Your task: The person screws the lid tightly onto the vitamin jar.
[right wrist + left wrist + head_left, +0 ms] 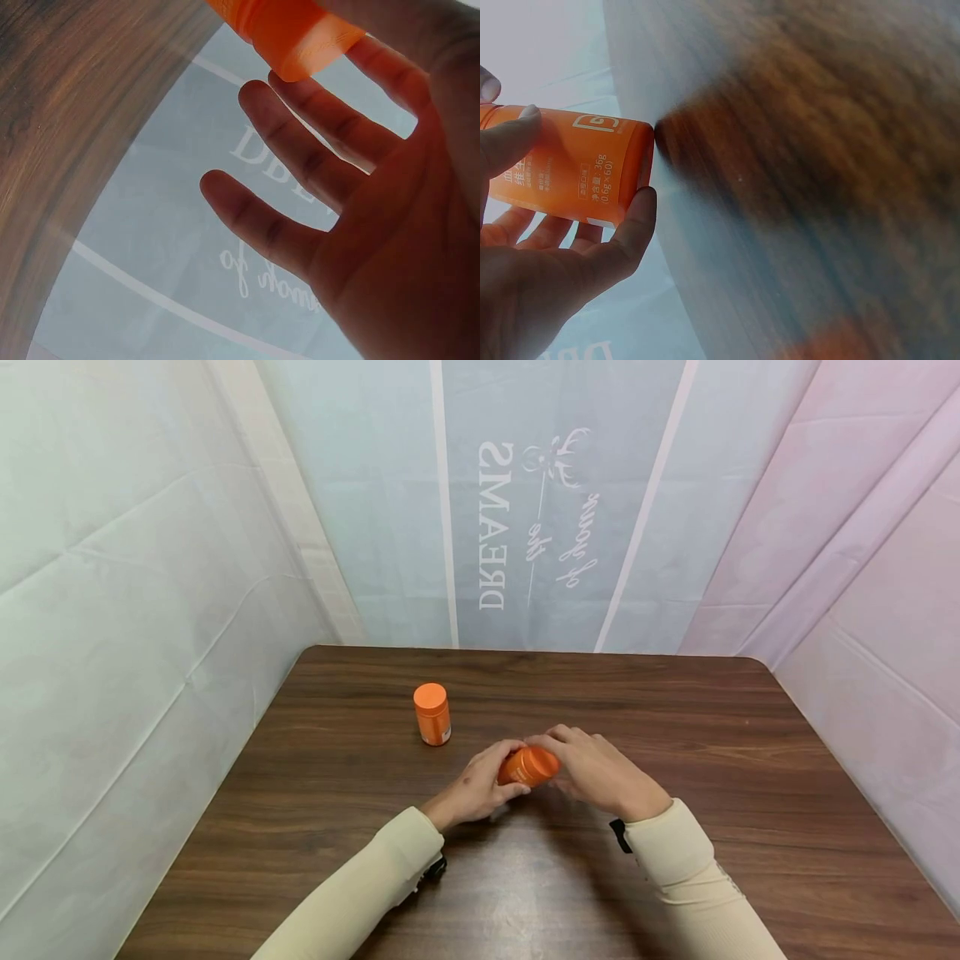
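Observation:
An orange bottle (517,768) with an orange cap (546,762) is held tilted above the table, its cap end toward the right. My left hand (480,783) grips its body, with fingers wrapped round it. Pale printing covers the bottle's side (570,165) in the left wrist view. My right hand (600,771) is at the cap end. In the right wrist view its fingers (292,146) are spread and fairly straight, some reaching the cap (300,45). The thumb side overlaps the cap there, so full contact is hard to judge.
A second orange bottle (432,717) stands upright and capped on the dark wooden table (675,710), left of and beyond the hands. Fabric walls surround the table, and the back cloth (555,610) bears mirrored white lettering.

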The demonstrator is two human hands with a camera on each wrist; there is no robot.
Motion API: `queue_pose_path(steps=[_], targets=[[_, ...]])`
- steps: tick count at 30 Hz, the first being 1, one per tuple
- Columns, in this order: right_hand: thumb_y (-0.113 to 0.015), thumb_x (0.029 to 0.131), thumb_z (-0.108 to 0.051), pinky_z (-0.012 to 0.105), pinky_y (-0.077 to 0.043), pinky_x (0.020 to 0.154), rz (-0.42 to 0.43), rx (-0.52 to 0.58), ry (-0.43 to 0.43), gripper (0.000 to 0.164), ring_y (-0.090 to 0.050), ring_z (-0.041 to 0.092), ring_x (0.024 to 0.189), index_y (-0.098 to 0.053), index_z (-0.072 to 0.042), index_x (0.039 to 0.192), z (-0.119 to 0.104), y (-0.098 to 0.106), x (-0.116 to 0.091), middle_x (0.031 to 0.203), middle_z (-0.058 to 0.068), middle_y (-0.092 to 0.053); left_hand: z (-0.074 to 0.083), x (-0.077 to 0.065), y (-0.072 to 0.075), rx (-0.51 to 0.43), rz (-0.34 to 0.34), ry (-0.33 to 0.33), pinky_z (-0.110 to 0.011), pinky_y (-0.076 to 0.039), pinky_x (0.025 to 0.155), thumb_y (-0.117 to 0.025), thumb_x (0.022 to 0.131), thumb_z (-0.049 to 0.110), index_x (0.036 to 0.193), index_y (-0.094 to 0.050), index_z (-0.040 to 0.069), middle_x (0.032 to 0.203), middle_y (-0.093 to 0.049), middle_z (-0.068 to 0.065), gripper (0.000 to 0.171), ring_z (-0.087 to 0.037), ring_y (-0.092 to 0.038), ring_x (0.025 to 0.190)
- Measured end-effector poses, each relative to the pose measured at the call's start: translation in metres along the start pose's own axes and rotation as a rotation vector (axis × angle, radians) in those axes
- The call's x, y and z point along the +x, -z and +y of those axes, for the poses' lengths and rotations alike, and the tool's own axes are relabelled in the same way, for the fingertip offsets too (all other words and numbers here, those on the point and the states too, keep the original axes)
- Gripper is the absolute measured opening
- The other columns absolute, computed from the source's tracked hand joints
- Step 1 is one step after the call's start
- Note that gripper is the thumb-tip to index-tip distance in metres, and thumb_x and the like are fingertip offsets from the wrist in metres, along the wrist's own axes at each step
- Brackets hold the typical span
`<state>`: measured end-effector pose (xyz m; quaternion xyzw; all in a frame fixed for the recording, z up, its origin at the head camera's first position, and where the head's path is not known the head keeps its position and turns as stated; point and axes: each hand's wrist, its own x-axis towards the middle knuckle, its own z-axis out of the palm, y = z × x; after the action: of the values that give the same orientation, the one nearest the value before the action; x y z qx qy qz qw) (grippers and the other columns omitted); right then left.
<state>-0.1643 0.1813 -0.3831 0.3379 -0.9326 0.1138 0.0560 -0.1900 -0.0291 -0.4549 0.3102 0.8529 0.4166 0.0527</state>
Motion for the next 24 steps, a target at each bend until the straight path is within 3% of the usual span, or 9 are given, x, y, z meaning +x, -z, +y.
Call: queue_pose_path(steps=[7, 13, 18, 24], targets=[[-0.087, 0.077, -0.012, 0.043, -0.053, 0.073, 0.032, -0.029, 0.007, 0.057, -0.062, 0.021, 0.090, -0.063, -0.010, 0.129, 0.0000, 0.0002, -0.0005, 0.104, 0.004, -0.063, 0.0006, -0.0003, -0.0002, -0.009, 0.005, -0.002, -0.041, -0.047, 0.097, -0.077, 0.090, 0.014, 0.138, -0.047, 0.008, 0.128, -0.058, -0.008, 0.057, -0.020, -0.057, 0.110], [-0.082, 0.084, -0.028, 0.034, -0.050, 0.064, -0.005, -0.008, -0.075, 0.052, -0.056, 0.015, 0.076, -0.062, -0.006, 0.127, -0.0007, 0.0005, 0.0011, 0.097, 0.004, -0.061, 0.0008, 0.0006, 0.0012, -0.010, 0.008, -0.010, -0.041, -0.047, 0.097, -0.077, 0.090, 0.013, 0.137, -0.048, 0.009, 0.127, -0.058, -0.007, 0.055, -0.020, -0.057, 0.110], [-0.079, 0.086, -0.039, 0.030, -0.049, 0.061, -0.033, 0.048, -0.144, 0.060, -0.056, 0.014, 0.068, -0.059, -0.002, 0.129, -0.0005, 0.0014, 0.0021, 0.102, 0.010, -0.065, 0.0023, 0.0019, 0.0034, -0.010, 0.004, -0.008, -0.040, -0.047, 0.096, -0.077, 0.090, 0.013, 0.137, -0.049, 0.009, 0.127, -0.059, -0.007, 0.055, -0.020, -0.056, 0.109], [-0.088, 0.077, -0.026, 0.046, -0.055, 0.072, -0.014, 0.030, -0.070, 0.074, -0.065, 0.023, 0.090, -0.054, -0.011, 0.141, 0.0030, 0.0059, 0.0029, 0.120, 0.010, -0.061, 0.0041, 0.0026, 0.0062, -0.003, 0.002, -0.015, -0.043, -0.047, 0.097, -0.076, 0.090, 0.013, 0.137, -0.048, 0.007, 0.126, -0.059, -0.009, 0.055, -0.022, -0.058, 0.110]])
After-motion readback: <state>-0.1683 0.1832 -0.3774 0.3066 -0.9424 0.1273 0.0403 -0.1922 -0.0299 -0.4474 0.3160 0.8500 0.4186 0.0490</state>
